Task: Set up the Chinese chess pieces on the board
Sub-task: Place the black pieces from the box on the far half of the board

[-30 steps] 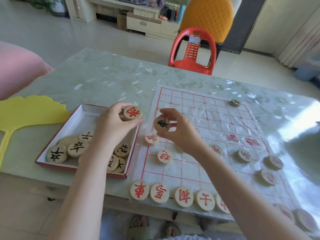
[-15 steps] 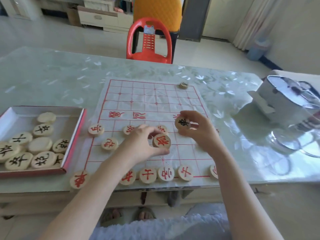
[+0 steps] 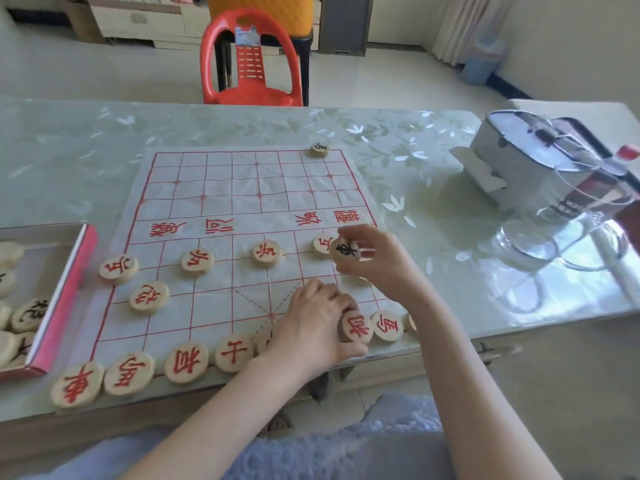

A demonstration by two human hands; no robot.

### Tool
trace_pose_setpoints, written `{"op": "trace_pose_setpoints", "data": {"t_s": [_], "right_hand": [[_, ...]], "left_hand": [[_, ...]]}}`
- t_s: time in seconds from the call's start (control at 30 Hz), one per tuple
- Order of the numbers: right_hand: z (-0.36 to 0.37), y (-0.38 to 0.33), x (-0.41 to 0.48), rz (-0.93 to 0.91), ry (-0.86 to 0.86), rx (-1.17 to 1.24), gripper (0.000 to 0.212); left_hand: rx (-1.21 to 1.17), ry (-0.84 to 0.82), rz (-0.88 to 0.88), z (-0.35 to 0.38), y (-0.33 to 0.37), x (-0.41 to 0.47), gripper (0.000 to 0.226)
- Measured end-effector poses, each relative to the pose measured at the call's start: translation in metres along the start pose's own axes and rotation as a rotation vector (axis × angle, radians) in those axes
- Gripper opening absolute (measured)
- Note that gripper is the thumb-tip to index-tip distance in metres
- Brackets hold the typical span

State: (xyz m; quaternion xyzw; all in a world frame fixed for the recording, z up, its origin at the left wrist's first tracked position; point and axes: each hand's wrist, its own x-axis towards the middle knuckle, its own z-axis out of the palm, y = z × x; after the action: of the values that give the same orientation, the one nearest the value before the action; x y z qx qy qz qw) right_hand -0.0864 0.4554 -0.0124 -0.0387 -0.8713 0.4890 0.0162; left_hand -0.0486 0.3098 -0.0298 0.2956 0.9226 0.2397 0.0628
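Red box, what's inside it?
Round wooden chess pieces, some showing black characters, some blank. The box runs off the picture's edge, so the rest is hidden.

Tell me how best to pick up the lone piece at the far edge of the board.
Pinch the lone piece by its round rim, thumb and finger on opposite sides, coming straight down from above. It lies flat, face up, on the board, a low disc with nothing beside it.
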Motion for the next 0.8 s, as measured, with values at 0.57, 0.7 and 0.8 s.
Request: {"op": "trace_pose_setpoints", "data": {"t_s": [0.57,0.7,0.8], "right_hand": [[0.018,-0.011,0.003,-0.017,-0.047,0.008,0.049],[0.033,-0.021,0.008,-0.006,-0.043,0.044,0.050],[0.061,-0.032,0.017,-0.013,-0.054,0.048,0.049]], "left_hand": [[-0.091,0.227,-0.172,-0.045,-0.036,0.007,0.027],[-0.173,0.339,-0.381,-0.096,-0.082,-0.005,0.013],[-0.202,0.501,-0.522,-0.126,-0.124,-0.018,0.014]]}}
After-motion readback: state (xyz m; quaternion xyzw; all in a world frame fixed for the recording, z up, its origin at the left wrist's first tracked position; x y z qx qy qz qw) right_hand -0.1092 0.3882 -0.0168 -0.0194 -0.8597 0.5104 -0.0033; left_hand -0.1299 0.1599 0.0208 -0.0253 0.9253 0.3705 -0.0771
